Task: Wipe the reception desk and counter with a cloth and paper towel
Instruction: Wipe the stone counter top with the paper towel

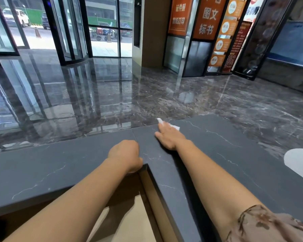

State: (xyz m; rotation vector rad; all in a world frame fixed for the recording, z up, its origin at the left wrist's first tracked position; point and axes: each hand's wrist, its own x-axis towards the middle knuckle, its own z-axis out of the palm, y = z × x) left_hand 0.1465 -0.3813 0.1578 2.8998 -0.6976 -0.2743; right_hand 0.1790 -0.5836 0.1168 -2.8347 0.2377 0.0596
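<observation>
I'm wiping: my right hand [170, 137] lies flat, pressing the paper towel [175, 127] onto the counter [59, 163] near its far edge, centre frame. My left hand [125, 154] rests clenched at the inner corner, seemingly empty. Next I'd sweep along, keeping even pressure

Orange shop banners across the lobby, in white Chinese characters
The left orange banner [180, 14] reads 证件照 and 图纸打印; the middle orange banner [209, 18] reads 图文 and 标书; lettering on the badge banner [225, 34] and the dark red board [238, 44] is too small to read
</observation>
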